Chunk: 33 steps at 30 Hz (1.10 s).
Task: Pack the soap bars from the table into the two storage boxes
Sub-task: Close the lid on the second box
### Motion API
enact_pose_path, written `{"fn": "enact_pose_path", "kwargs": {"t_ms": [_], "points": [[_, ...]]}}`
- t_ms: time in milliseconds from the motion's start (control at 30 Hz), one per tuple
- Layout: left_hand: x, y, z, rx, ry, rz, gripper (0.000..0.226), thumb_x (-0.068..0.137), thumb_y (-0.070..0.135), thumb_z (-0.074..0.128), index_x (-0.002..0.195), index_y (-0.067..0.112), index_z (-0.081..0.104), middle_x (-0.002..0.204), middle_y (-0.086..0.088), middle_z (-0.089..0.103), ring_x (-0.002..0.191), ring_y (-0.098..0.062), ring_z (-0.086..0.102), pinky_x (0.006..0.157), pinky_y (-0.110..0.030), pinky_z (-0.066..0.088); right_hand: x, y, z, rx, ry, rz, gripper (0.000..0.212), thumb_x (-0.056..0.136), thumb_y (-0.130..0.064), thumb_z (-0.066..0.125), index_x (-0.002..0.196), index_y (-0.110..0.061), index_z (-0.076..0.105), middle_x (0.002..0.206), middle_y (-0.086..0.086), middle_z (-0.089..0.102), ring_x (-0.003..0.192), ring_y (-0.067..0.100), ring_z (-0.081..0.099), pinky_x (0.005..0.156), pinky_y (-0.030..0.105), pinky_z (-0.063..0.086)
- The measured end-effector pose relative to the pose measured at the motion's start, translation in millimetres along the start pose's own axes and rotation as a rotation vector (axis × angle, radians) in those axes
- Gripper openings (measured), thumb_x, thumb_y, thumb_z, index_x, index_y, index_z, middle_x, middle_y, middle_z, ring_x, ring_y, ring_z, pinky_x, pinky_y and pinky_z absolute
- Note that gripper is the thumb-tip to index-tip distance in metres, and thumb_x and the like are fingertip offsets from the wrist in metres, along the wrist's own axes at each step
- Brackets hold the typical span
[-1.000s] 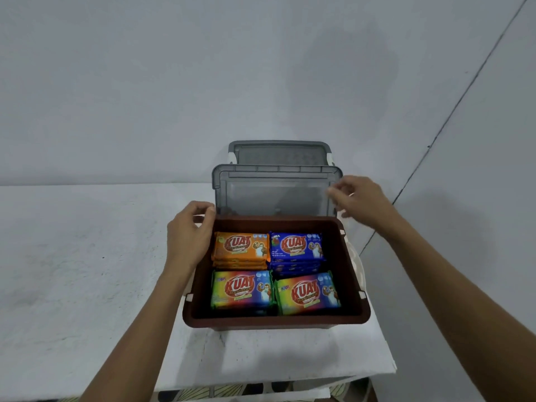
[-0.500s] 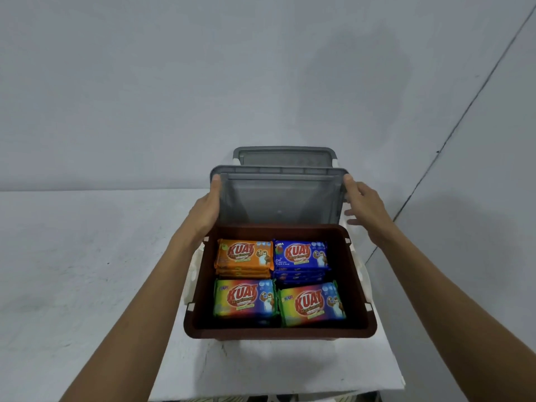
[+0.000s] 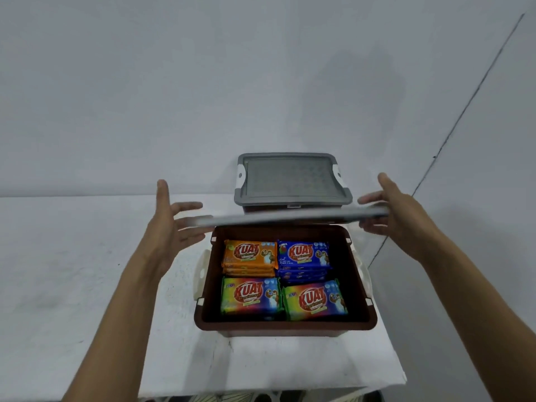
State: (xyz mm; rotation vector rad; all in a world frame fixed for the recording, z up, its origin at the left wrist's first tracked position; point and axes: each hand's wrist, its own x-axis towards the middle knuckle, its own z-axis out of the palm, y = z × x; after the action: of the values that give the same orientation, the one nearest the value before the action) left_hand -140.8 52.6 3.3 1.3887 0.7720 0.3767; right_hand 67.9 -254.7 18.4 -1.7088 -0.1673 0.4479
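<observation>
A brown storage box [image 3: 285,325] stands open at the table's right end, filled with stacked soap bars: orange [image 3: 249,254], blue [image 3: 304,255] and two rainbow packs [image 3: 251,295] [image 3: 314,299]. I hold its grey lid [image 3: 290,217] flat and edge-on just above the box's far rim. My left hand [image 3: 169,227] grips the lid's left end and my right hand [image 3: 397,211] its right end. Behind it sits a second box [image 3: 293,181] with its grey lid on.
The white table [image 3: 72,271] stretches left of the box, and its right edge [image 3: 388,343] runs close beside the box. A pale wall stands right behind the table.
The lid leaned upright behind the open box. Both hands took its ends and tipped it down to horizontal over the box's far rim.
</observation>
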Motion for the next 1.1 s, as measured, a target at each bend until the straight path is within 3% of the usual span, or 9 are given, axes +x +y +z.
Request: {"fn": "enact_pose_path", "kwargs": {"t_ms": [100, 233, 333, 433, 700, 833, 933, 1000, 1100], "points": [[-9.4, -18.0, 8.5, 0.217, 0.022, -0.014, 0.069, 0.092, 0.071, 0.029, 0.119, 0.017, 0.062, 0.112, -0.008, 0.067, 0.094, -0.022, 0.066, 0.074, -0.035, 0.052, -4.1, 19.7, 1.6, -0.233, 0.006, 0.042, 0.062, 0.093, -0.062, 0.047, 0.097, -0.004, 0.071, 0.079, 0.013, 0.065, 0.069, 0.024, 0.059, 0.065, 0.033, 0.047], [-15.7, -49.4, 17.5, 0.656, 0.064, 0.195, 0.047, 0.091, 0.059, 0.051, 0.116, 0.022, 0.066, 0.113, 0.002, 0.064, 0.098, -0.017, 0.060, 0.089, -0.036, 0.049, -16.3, 49.0, 12.7, -0.642, 0.034, -0.094, 0.043, 0.091, -0.053, 0.057, 0.095, -0.014, 0.072, 0.083, 0.005, 0.068, 0.068, 0.019, 0.063, 0.063, 0.033, 0.054], [-22.3, -66.6, 23.8, 0.880, 0.186, 0.353, 0.039, 0.092, 0.048, 0.056, 0.120, 0.022, 0.065, 0.120, -0.002, 0.059, 0.100, -0.019, 0.058, 0.083, -0.031, 0.044, -24.3, 71.9, 22.0, -0.943, 0.087, -0.207, 0.031, 0.093, -0.042, 0.058, 0.114, -0.021, 0.067, 0.082, -0.003, 0.063, 0.075, 0.018, 0.061, 0.073, 0.033, 0.053], [-29.2, -81.9, 29.0, 1.066, 0.263, 0.426, 0.035, 0.092, 0.045, 0.055, 0.115, 0.021, 0.067, 0.126, -0.002, 0.057, 0.116, -0.027, 0.046, 0.091, -0.040, 0.041, -33.9, 92.1, 26.2, -1.015, 0.145, -0.324, 0.033, 0.096, -0.034, 0.054, 0.125, -0.019, 0.061, 0.084, -0.002, 0.053, 0.074, 0.016, 0.051, 0.068, 0.028, 0.039], [-31.4, -93.6, 26.0, 1.000, 0.184, 0.393, 0.046, 0.094, 0.051, 0.050, 0.125, 0.020, 0.060, 0.141, -0.004, 0.044, 0.125, -0.025, 0.045, 0.093, -0.041, 0.048, -48.1, 111.6, 34.7, -0.927, 0.276, -0.356, 0.032, 0.098, -0.026, 0.053, 0.128, -0.018, 0.061, 0.109, 0.013, 0.057, 0.101, 0.030, 0.052, 0.082, 0.039, 0.048], [-28.4, -95.8, 20.9, 0.759, 0.068, 0.218, 0.043, 0.090, 0.060, 0.045, 0.125, 0.035, 0.047, 0.147, -0.008, 0.039, 0.125, -0.030, 0.048, 0.100, -0.048, 0.045, -49.4, 109.6, 33.3, -0.599, 0.200, -0.164, 0.041, 0.098, -0.035, 0.054, 0.137, -0.024, 0.047, 0.126, 0.012, 0.054, 0.110, 0.030, 0.056, 0.091, 0.037, 0.045], [-30.9, -93.5, 21.7, 0.593, 0.042, 0.140, 0.065, 0.088, 0.066, 0.043, 0.144, 0.042, 0.021, 0.146, -0.010, 0.046, 0.120, -0.036, 0.055, 0.100, -0.052, 0.045, -51.0, 113.5, 31.8, -0.347, 0.190, 0.015, 0.059, 0.093, -0.047, 0.058, 0.141, -0.015, 0.045, 0.131, 0.010, 0.058, 0.111, 0.029, 0.060, 0.096, 0.042, 0.050], [-32.1, -92.8, 22.6, 0.535, 0.128, 0.090, 0.076, 0.086, 0.072, 0.038, 0.151, 0.037, 0.017, 0.149, -0.011, 0.043, 0.127, -0.039, 0.051, 0.104, -0.056, 0.039, -52.8, 114.5, 31.6, -0.345, 0.226, -0.011, 0.048, 0.093, -0.044, 0.061, 0.124, -0.008, 0.061, 0.119, 0.012, 0.067, 0.098, 0.026, 0.065, 0.088, 0.041, 0.053], [-37.2, -90.5, 21.9, 0.595, 0.229, 0.122, 0.076, 0.086, 0.072, 0.031, 0.143, 0.023, 0.041, 0.142, -0.012, 0.053, 0.124, -0.036, 0.054, 0.104, -0.056, 0.041, -54.8, 111.2, 33.4, -0.518, 0.280, -0.112, 0.040, 0.094, -0.039, 0.060, 0.121, -0.009, 0.063, 0.100, 0.007, 0.068, 0.080, 0.019, 0.059, 0.074, 0.030, 0.047]]}}
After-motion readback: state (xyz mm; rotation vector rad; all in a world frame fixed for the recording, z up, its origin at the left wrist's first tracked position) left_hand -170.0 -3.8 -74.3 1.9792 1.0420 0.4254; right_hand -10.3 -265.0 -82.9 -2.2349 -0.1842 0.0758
